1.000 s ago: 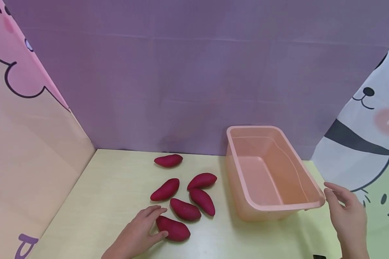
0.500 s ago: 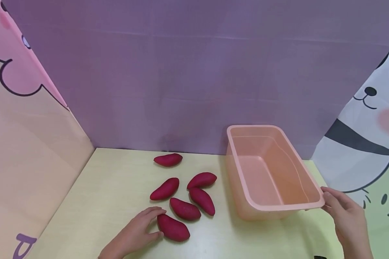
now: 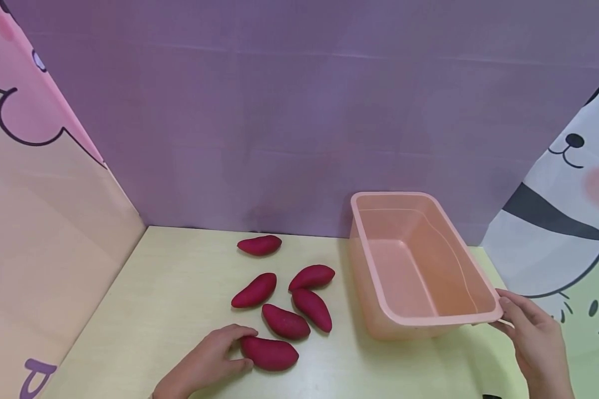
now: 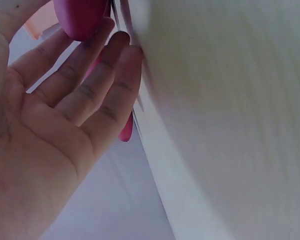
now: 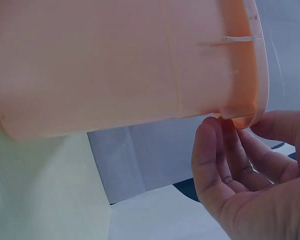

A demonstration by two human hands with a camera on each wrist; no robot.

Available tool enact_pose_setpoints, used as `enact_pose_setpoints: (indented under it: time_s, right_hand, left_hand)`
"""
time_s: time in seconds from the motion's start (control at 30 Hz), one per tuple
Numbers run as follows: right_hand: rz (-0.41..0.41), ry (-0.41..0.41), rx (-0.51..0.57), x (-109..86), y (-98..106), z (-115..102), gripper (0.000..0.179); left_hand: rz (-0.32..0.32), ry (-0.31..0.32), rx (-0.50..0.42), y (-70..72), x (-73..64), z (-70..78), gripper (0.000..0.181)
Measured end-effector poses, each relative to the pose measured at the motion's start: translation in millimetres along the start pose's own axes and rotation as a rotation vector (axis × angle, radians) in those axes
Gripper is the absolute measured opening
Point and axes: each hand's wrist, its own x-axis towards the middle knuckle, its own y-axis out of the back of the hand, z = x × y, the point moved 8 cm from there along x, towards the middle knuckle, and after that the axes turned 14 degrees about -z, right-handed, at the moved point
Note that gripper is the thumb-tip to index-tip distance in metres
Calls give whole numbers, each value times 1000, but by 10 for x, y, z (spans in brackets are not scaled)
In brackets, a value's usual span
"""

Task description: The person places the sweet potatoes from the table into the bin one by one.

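My left hand (image 3: pixel 207 357) holds the left end of the nearest red-purple sweet potato (image 3: pixel 270 354), fingers at its far side and thumb at its near side. In the left wrist view, the tip of this sweet potato (image 4: pixel 80 17) lies between the thumb and the curved fingers. On the right, my right hand (image 3: pixel 534 338) pinches the near right corner of the pink plastic tub (image 3: pixel 374 271). The right wrist view shows the thumb at the outside of the tub's rim (image 5: pixel 261 75) and the fingers (image 5: pixel 206 150) curled beneath it. Inside, the tub shows only its bare floor.
Several more sweet potatoes lie beyond the left hand: one close by (image 3: pixel 285 322), a touching pair with one (image 3: pixel 311 310) nearer, one at left (image 3: pixel 254 291) and one near the back wall (image 3: pixel 259 245). Purple cloth (image 3: pixel 279 122) closes the table's back; printed panels flank it.
My right hand has moved in from beside the tub to its rim corner. The left fingers have closed on the nearest sweet potato, which has turned and now lies more level.
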Motion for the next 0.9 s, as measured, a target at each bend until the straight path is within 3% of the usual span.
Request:
enact_pose_setpoints:
  time_s: [0.17,0.37,0.9]
  right_hand:
    - [-36,33,32,3,-22,-17,16]
    - [-38,34,41,10,-14,-1,16]
    - [-51,32,64,14,-16,25,17]
  left_hand:
    - [-39,-33,-79,-46,37,-22,54]
    - [-35,-91,-109,-81,71,6,50]
    - [-34,-90,-128,-97,101,40,40]
